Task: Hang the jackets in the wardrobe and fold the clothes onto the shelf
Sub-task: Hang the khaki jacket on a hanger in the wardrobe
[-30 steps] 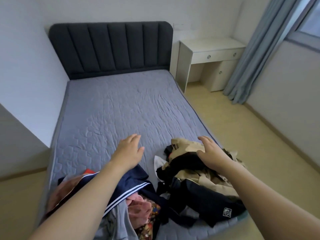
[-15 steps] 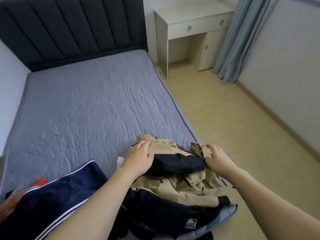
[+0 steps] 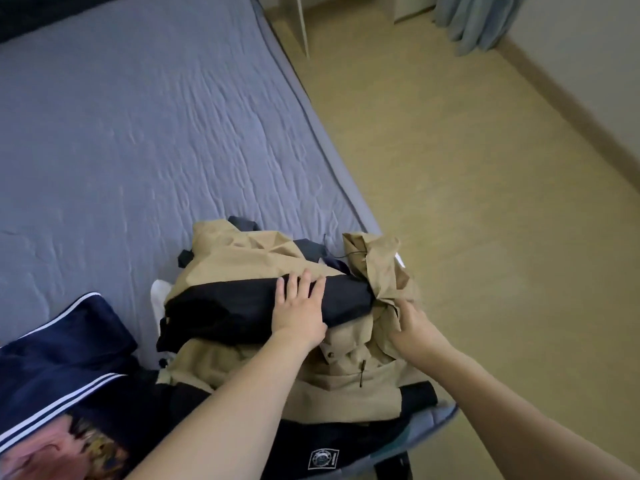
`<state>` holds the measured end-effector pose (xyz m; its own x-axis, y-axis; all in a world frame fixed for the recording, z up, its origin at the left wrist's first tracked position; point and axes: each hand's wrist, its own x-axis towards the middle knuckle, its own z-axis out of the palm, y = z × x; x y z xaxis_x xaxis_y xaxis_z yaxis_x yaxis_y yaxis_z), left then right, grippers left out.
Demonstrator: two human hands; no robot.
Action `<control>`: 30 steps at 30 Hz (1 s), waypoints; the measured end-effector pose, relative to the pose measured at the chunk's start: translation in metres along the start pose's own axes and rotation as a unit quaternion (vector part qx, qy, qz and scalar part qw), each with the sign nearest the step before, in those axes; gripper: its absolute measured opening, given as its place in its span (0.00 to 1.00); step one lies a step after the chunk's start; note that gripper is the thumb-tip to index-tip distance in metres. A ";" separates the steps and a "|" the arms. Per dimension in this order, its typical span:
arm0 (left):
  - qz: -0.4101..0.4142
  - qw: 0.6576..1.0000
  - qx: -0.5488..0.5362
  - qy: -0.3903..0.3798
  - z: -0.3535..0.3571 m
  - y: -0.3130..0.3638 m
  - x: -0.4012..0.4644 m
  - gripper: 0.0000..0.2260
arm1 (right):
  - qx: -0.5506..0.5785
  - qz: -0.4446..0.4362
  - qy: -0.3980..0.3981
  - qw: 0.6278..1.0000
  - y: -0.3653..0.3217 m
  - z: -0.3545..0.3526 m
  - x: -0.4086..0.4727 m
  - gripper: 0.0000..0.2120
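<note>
Item 1: tan and black jacket (image 3: pixel 263 268), crumpled in a heap on the near right corner of the bed (image 3: pixel 138 133), at about 6 o'clock in the head view. Tan panels lie above and below a black band that runs across the middle. A tan fold, possibly a hood or sleeve, stands bunched at the heap's 3 o'clock edge, close to the mattress side.

Item 2: left hand (image 3: pixel 299 311), laid palm down on the black band of the jacket, fingers fairly straight and slightly spread, pressing the cloth rather than curling round it.

Item 3: right hand (image 3: pixel 412 327), at the 3 o'clock side of the jacket, just beside the bunched tan fold. Its fingertips reach into the tan cloth; whether they pinch it or only touch it cannot be told.

Item 4: navy garment with white stripes (image 3: pixel 65 362), at 8 o'clock, touching the jacket heap's lower left.

Item 5: pink patterned garment (image 3: pixel 52 455), at the 7 o'clock corner, partly under the navy one.

Item 6: black garment with a white square badge (image 3: pixel 323 459), at 6 o'clock, under the jacket's near edge.

Item 7: beige floor (image 3: pixel 467 168), from 12 to 4 o'clock; grey-blue curtain (image 3: pixel 474 22) at 1 o'clock.
</note>
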<state>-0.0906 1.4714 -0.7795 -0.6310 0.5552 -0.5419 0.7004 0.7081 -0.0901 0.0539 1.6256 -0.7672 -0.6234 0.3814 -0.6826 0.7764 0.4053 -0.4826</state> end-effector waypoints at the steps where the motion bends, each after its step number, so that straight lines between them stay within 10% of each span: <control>1: -0.003 1.000 0.024 0.020 0.007 0.003 0.005 0.28 | -0.012 -0.002 -0.009 1.000 0.010 0.005 0.005 0.20; 5: -0.001 0.986 -0.133 0.096 0.001 -0.004 -0.002 0.06 | 0.020 0.050 -0.019 0.998 0.034 0.018 0.010 0.33; 11: -0.007 0.857 -0.486 0.174 -0.084 -0.040 -0.089 0.05 | 0.080 0.044 0.006 0.996 -0.004 0.019 -0.014 0.51; 18: -0.038 0.719 -0.630 0.292 -0.201 -0.078 -0.205 0.06 | -0.016 -0.131 -0.113 0.985 -0.098 -0.009 -0.081 0.15; 25: -0.214 0.518 -0.678 0.474 -0.296 -0.194 -0.350 0.06 | 0.109 -0.290 -0.077 0.948 -0.264 -0.083 -0.201 0.18; 30: -0.319 0.510 -0.613 0.512 -0.311 -0.308 -0.485 0.06 | 0.098 -0.429 -0.108 0.891 -0.403 -0.100 -0.309 0.16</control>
<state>-0.1038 1.1198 -0.2290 -0.8827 -0.4673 0.0492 -0.0952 0.2803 0.9552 -0.0757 1.4272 -0.3068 -0.9797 -0.1766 -0.0947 0.0360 0.3099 -0.9501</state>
